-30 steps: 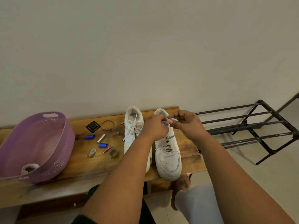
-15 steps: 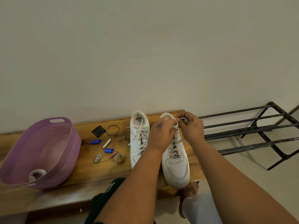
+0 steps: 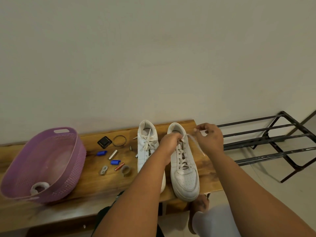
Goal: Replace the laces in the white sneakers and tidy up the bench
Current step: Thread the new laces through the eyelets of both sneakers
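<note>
1. The right hand pinches the lace beside the right sneaker on the table; the left hand grips at the top eyelets.
2. A hard tug could drag the sneaker off the near edge.
3. I can read no brand or writing.

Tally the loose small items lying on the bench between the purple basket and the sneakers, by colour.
Blue: 2
Silver or grey: 4
Black: 1
Red: 1
Tan tape roll: 1
Total: 9
</note>
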